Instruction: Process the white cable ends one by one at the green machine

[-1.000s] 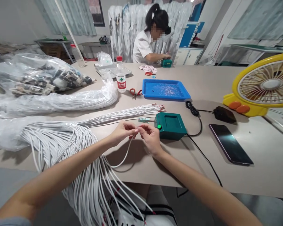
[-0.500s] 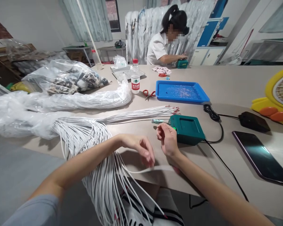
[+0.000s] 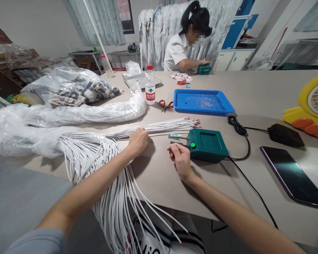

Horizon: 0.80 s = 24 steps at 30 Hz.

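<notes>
My left hand (image 3: 138, 141) is closed at a white cable (image 3: 159, 134) that runs right toward the dark green box (image 3: 208, 143); its fingertips are partly hidden. My right hand (image 3: 180, 159) rests curled beside the box's front left corner, with nothing visible in its fingers. A green button (image 3: 193, 145) shows on the box, and a small pale green clip-like piece (image 3: 175, 136) sticks out to its left. Behind my left hand lies a bundle of white cables with red tips (image 3: 172, 124). A thick sheaf of loose white cables (image 3: 113, 183) passes under my left forearm and hangs over the table edge.
Beyond the box lie a blue tray (image 3: 204, 101) holding scraps, red-handled scissors (image 3: 165, 106) and a water bottle (image 3: 149, 86). Bagged cables (image 3: 82, 114) stretch left. On the right are a phone (image 3: 294, 176), a black adapter (image 3: 285, 135) and a yellow fan (image 3: 307, 120). A co-worker (image 3: 180, 53) sits opposite.
My left hand has moved up and away to the cable left of the box, its fingers now closed. My right hand has shifted slightly left and down, uncovering the green button.
</notes>
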{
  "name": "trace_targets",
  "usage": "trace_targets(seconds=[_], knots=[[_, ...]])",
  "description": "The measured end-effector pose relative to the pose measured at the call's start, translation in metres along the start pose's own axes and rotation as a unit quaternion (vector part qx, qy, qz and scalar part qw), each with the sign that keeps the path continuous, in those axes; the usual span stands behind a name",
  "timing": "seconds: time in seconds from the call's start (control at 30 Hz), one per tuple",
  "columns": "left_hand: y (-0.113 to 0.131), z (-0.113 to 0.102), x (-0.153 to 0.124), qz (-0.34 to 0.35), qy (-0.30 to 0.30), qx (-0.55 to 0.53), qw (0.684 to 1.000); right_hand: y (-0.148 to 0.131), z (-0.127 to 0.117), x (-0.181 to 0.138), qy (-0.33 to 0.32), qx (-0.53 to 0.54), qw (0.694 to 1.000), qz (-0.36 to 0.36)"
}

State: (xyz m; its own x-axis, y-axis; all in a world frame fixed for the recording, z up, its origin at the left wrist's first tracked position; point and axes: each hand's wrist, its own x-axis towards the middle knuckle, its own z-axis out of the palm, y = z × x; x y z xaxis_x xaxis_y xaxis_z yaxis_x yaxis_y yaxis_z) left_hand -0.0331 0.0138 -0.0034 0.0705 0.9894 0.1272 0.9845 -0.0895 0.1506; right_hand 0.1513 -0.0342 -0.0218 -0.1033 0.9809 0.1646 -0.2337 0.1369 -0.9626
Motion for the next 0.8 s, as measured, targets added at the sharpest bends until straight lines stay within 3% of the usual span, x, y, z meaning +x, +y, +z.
trace_targets(seconds=[0.13, 0.3, 0.4, 0.47, 0.53, 0.63, 0.8], knots=[[0.001, -0.003, -0.001, -0.025, 0.017, 0.008, 1.0, -0.001, 0.0, 0.0, -0.009, -0.024, 1.0, -0.003], [0.006, -0.021, -0.004, -0.042, 0.059, -0.031, 0.997, -0.004, 0.004, -0.006, -0.099, -0.116, 0.988, -0.026], [0.014, -0.031, -0.015, 0.021, 0.07, -0.198, 0.977, -0.006, 0.006, -0.009, -0.141, -0.169, 0.974, -0.055], [0.021, -0.038, -0.025, 0.095, -0.021, -0.392, 0.915, -0.005, 0.006, -0.01, -0.158, -0.183, 0.968, -0.066], [0.027, -0.046, -0.036, 0.151, -0.18, -0.51, 0.827, -0.004, 0.005, -0.01, -0.179, -0.185, 0.963, -0.075], [0.035, -0.058, -0.051, 0.184, -0.385, -0.533, 0.731, -0.003, 0.004, -0.009, -0.197, -0.185, 0.959, -0.08], [0.051, -0.069, -0.076, 0.162, -0.603, -0.529, 0.575, -0.007, 0.006, -0.008, -0.153, -0.173, 0.971, -0.06]])
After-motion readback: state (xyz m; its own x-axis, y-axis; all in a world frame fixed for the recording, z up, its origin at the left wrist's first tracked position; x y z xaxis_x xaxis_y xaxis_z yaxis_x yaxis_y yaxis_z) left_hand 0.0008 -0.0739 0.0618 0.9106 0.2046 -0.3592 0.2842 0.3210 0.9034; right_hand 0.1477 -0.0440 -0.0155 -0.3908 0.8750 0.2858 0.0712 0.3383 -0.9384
